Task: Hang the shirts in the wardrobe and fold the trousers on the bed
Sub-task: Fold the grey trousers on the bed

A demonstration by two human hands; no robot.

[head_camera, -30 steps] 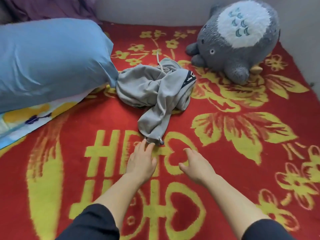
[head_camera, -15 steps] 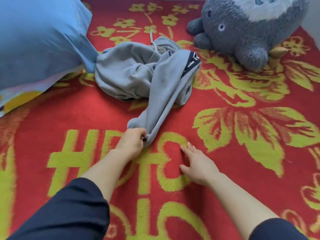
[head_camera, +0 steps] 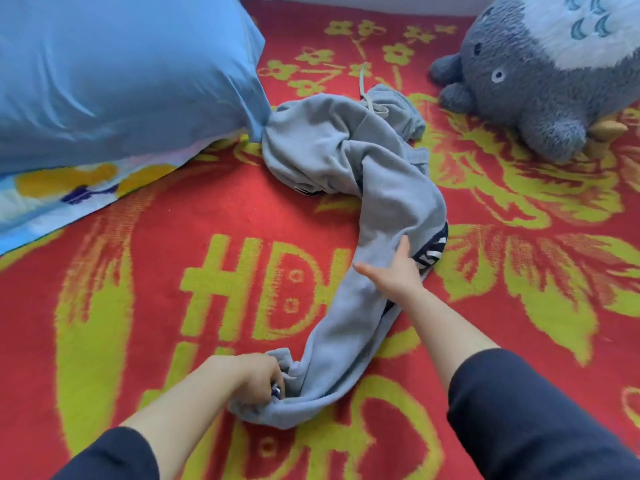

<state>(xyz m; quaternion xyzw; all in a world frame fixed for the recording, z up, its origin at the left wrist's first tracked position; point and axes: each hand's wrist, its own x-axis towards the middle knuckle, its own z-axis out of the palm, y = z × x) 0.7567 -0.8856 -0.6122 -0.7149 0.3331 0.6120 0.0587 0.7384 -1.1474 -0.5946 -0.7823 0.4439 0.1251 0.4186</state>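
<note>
Grey drawstring trousers [head_camera: 349,188] lie on the red and yellow blanket [head_camera: 194,216] that covers the bed. Their waist is bunched near the pillow, and one leg stretches in a curve toward me. My left hand [head_camera: 249,379] is closed on the cuff end of that leg, low in the view. My right hand [head_camera: 394,271] rests on the middle of the leg, thumb spread, fingers partly tucked around the cloth beside a dark striped patch. No shirt or wardrobe is in view.
A large blue pillow [head_camera: 114,81] lies at the left, touching the trousers' waist, on top of a patterned pillowcase [head_camera: 69,192]. A grey plush toy [head_camera: 540,74] sits at the far right corner. Open blanket spreads to the left and right of my arms.
My left hand has pulled the trouser leg toward me, stretching it out from the pile. My right hand has moved from the blanket onto the middle of the leg.
</note>
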